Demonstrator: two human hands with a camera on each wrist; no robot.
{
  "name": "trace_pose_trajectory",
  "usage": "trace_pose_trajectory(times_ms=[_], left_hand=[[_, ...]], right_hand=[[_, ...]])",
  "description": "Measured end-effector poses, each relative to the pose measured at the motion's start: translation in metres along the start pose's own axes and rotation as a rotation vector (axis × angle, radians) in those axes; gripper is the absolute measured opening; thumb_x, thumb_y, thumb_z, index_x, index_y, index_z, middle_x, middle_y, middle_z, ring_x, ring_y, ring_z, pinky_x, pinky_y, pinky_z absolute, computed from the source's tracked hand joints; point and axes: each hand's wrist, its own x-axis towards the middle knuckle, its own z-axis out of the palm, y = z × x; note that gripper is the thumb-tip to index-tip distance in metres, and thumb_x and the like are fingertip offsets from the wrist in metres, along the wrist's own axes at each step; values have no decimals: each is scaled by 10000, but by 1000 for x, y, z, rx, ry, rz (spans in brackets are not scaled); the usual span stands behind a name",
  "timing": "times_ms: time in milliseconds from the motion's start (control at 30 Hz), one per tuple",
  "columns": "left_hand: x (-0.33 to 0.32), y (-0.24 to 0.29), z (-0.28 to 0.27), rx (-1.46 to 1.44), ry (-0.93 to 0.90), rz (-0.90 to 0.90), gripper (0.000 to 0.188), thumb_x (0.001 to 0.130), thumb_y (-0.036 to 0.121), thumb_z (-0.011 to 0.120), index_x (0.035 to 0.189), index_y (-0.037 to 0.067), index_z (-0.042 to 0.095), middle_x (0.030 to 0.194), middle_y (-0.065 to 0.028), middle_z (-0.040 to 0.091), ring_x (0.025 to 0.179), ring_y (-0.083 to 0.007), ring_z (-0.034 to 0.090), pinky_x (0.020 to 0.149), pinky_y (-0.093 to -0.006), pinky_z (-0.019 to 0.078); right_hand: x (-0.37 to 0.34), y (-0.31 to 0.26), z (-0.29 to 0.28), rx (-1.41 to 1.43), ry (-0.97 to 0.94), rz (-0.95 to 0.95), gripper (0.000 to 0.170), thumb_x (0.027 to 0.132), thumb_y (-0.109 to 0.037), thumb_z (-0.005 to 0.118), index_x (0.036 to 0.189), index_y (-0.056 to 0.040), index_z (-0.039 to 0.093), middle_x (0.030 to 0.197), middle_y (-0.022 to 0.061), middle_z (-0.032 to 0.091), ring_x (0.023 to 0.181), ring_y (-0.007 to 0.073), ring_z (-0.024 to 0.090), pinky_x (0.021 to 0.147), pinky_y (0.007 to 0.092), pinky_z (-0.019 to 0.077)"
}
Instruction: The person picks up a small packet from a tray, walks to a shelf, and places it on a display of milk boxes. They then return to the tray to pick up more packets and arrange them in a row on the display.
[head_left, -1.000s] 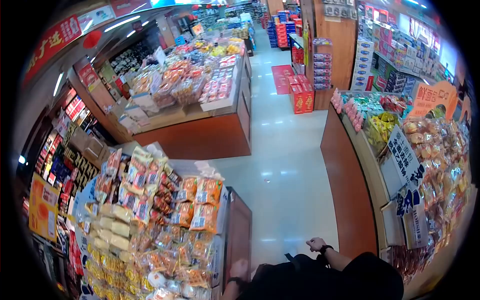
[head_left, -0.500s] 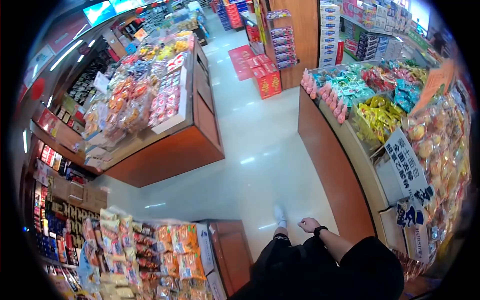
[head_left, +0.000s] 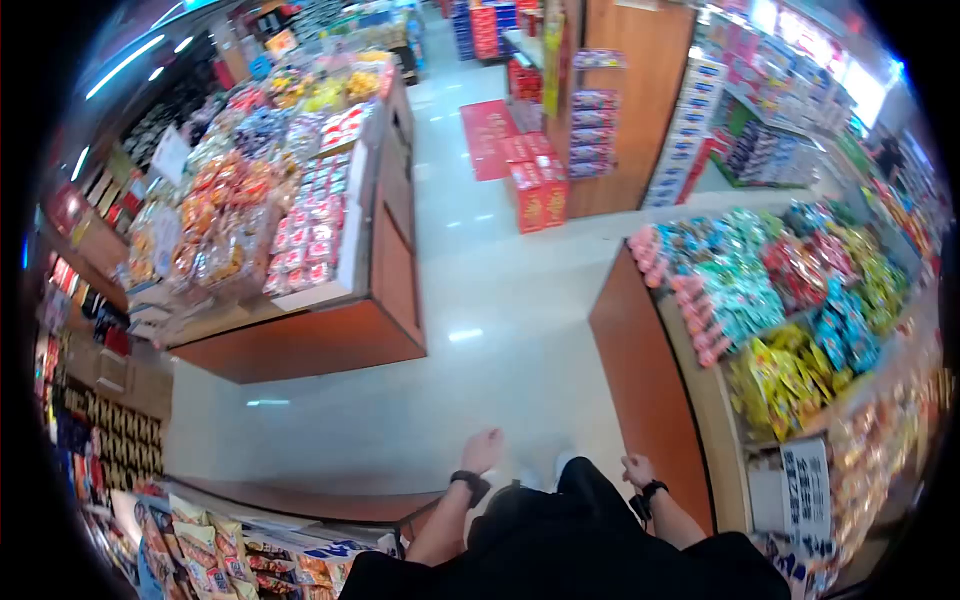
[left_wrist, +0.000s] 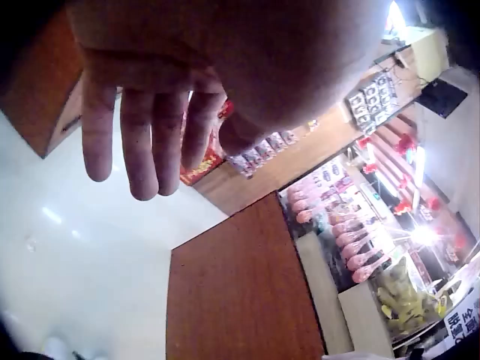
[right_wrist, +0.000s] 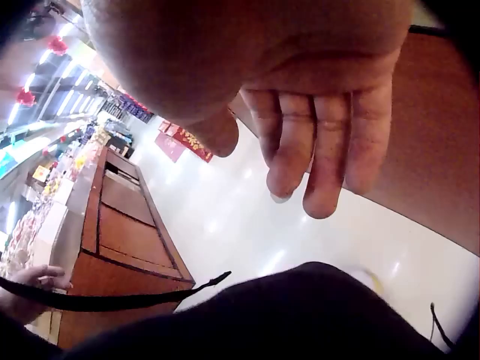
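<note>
The left hand (head_left: 482,451) is held over the aisle floor in the head view, nothing in it; the left wrist view shows that hand (left_wrist: 150,112) with its fingers loosely extended. The right hand (head_left: 637,470) hangs beside the right-hand counter's brown panel (head_left: 655,400), a dark band on its wrist. In the right wrist view this hand (right_wrist: 322,120) is empty, its fingers slightly bent and relaxed. Neither hand touches any goods. Pink bottle-shaped packs (head_left: 700,320) and yellow packets (head_left: 790,375) lie on the counter to the right.
A candy island (head_left: 300,340) with wrapped sweets stands at the left. Snack packets (head_left: 205,555) are at the lower left. Red boxes (head_left: 540,190) stand on the floor by a wooden pillar (head_left: 630,110). The tiled aisle (head_left: 480,260) runs between the counters.
The head view has shifted, with the near-left snack display now lower and more of the right counter's sweets showing. The left hand, out of sight half a second ago, is now in front of the body.
</note>
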Motion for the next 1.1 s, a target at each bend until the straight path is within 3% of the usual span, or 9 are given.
trace_pose_trajectory(times_ms=[233, 300, 367, 500, 600, 700, 867, 1033, 1100], left_hand=[[56, -40, 16, 213, -133, -103, 342, 945, 292, 500, 989, 19, 702, 1009, -227, 704, 971, -354, 684, 857, -474, 517], [55, -67, 13, 386, -471, -328, 343, 916, 272, 505, 834, 28, 731, 886, -224, 707, 873, -340, 704, 805, -467, 536], [40, -138, 26, 640, -677, -64, 253, 894, 215, 575, 949, 31, 740, 926, -260, 699, 898, -336, 706, 803, -435, 552], [27, -106, -3, 503, -469, -308, 219, 924, 146, 525, 1003, 75, 716, 964, -193, 719, 921, -353, 713, 787, -474, 578], [64, -74, -19, 189, -251, -565, 440, 934, 424, 551, 991, 8, 680, 832, -103, 712, 770, -208, 679, 745, -393, 522], [121, -67, 0, -77, 134, -601, 429, 931, 409, 554, 969, 10, 708, 833, -108, 722, 802, -242, 697, 804, -371, 535], [212, 11, -14, -140, 350, -410, 416, 951, 381, 435, 911, 57, 693, 936, -192, 694, 905, -402, 649, 816, -483, 505], [294, -27, -48, 47, -118, -393, 486, 910, 506, 514, 1044, 91, 727, 1073, -175, 707, 1051, -369, 653, 872, -439, 526], [336, -45, -65, 63, -115, -634, 502, 898, 524, 537, 1093, 102, 728, 1110, -180, 708, 1074, -372, 657, 893, -434, 531]], right_hand=[[120, -80, 8, -215, -276, -69, 407, 961, -376, 581, 1041, 13, 672, 776, 122, 726, 659, 182, 698, 538, 315, 530], [157, -133, -17, -173, -308, -60, 408, 962, -378, 579, 1045, 11, 670, 803, 123, 730, 680, 182, 703, 544, 316, 530], [195, -192, -32, -99, -332, -26, 408, 962, -380, 578, 1049, 7, 669, 836, 127, 734, 693, 181, 704, 549, 314, 530], [291, -286, -48, -176, -394, -177, 403, 962, -367, 555, 1059, 5, 675, 894, 133, 739, 717, 190, 714, 551, 307, 526], [335, -367, -45, -274, -509, -223, 417, 958, -372, 554, 1082, 7, 678, 889, 128, 739, 729, 189, 716, 606, 308, 547], [363, -446, -34, -423, -588, -377, 434, 953, -381, 566, 1090, 14, 681, 884, 125, 737, 743, 181, 713, 683, 310, 564], [424, -529, 13, -444, -674, -532, 402, 951, -365, 593, 1077, 4, 691, 877, 110, 736, 761, 172, 711, 724, 312, 566], [472, -597, 27, -538, -561, -539, 409, 946, -371, 602, 1071, 8, 692, 864, 119, 736, 736, 175, 712, 705, 317, 569], [508, -605, 20, -630, -530, -544, 417, 938, -384, 609, 1063, 4, 698, 857, 122, 740, 720, 182, 715, 705, 322, 572]])
